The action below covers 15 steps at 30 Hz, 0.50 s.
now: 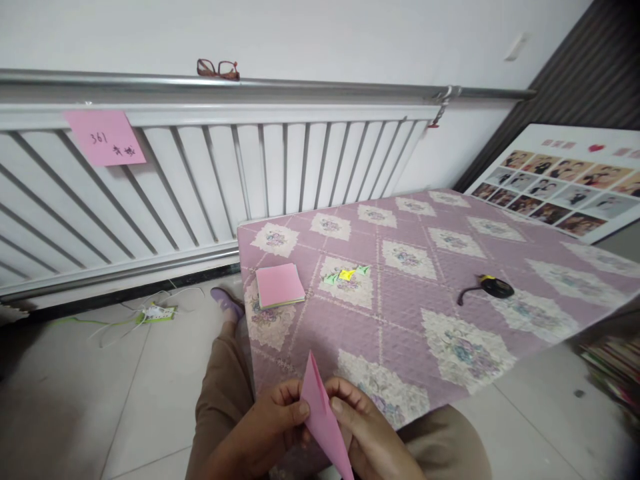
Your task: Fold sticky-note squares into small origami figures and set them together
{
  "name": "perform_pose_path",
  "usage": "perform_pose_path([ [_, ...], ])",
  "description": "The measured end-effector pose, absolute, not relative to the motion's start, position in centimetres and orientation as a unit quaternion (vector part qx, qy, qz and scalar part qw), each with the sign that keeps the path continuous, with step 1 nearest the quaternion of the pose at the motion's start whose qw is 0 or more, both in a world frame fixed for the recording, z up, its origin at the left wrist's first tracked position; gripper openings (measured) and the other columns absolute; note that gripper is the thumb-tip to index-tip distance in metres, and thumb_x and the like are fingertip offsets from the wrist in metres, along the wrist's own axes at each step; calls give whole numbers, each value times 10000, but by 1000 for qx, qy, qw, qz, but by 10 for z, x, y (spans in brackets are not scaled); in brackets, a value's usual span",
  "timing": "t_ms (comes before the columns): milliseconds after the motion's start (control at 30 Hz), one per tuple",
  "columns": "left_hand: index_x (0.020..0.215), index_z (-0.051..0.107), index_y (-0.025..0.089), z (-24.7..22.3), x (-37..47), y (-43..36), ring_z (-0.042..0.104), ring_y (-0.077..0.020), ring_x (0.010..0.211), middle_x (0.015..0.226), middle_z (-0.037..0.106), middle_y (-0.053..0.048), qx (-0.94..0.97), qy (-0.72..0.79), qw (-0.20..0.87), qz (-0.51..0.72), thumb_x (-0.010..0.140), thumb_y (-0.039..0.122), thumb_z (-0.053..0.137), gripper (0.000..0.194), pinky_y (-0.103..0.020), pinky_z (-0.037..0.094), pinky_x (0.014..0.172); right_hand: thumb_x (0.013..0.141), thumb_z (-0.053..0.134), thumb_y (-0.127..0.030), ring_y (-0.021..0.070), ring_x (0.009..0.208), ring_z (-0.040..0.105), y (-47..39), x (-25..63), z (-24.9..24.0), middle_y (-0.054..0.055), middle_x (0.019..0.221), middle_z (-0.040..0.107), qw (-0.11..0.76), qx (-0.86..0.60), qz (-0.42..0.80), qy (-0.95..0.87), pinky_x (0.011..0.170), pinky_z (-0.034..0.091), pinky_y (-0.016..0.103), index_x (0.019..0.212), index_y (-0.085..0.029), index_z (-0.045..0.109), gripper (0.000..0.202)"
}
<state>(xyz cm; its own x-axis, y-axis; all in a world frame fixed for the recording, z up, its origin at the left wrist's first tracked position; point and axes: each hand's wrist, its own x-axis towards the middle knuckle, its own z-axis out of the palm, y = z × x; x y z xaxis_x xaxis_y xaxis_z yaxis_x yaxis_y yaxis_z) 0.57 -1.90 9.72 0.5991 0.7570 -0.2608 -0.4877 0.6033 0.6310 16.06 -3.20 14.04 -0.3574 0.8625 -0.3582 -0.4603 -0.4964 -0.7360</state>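
Note:
A folded sheet of pink paper [321, 420] is held up over the near edge of the table, its pointed tip facing away from me. My left hand [273, 420] pinches its left edge between thumb and fingers. On the other side, my right hand [367, 427] grips the right edge, thumb near a fold. Beyond the hands lies a stack of square paper [281, 285] with a pink sheet on top. To its right sit small folded paper pieces, a yellow one [346, 274] between two green ones [363, 270].
The table wears a purple flowered cloth [350, 327]. A black and yellow tape measure [497, 287] lies on its right part. Behind stands a white radiator [300, 160] with a pink note [106, 138]; glasses [219, 69] rest on the pipe. A power strip [157, 314] with cables is on the floor.

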Motion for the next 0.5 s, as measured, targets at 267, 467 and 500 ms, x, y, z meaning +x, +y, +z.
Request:
perform_pose_path([
  [267, 835, 675, 125, 91, 3, -18, 487, -68, 535, 682, 574, -18, 245, 258, 863, 358, 679, 373, 813, 323, -180, 367, 503, 780, 628, -357, 96, 535, 469, -30, 168, 128, -70, 638, 513, 430, -511, 596, -446, 525, 375, 202, 754, -233, 489, 188],
  [467, 856, 681, 129, 89, 6, -19, 500, -66, 557, 699, 588, -18, 221, 252, 868, 367, 676, 331, 820, 304, -169, 361, 508, 857, 466, -267, 128, 646, 506, -30, 175, 132, -30, 695, 551, 342, -526, 488, -606, 613, 395, 228, 724, -223, 525, 152],
  [500, 860, 681, 129, 89, 6, -19, 507, -69, 560, 705, 593, -21, 215, 252, 870, 366, 673, 325, 821, 305, -169, 364, 508, 859, 458, -258, 132, 659, 512, -29, 176, 133, -27, 703, 555, 332, -524, 478, -622, 623, 396, 230, 719, -222, 529, 161],
])
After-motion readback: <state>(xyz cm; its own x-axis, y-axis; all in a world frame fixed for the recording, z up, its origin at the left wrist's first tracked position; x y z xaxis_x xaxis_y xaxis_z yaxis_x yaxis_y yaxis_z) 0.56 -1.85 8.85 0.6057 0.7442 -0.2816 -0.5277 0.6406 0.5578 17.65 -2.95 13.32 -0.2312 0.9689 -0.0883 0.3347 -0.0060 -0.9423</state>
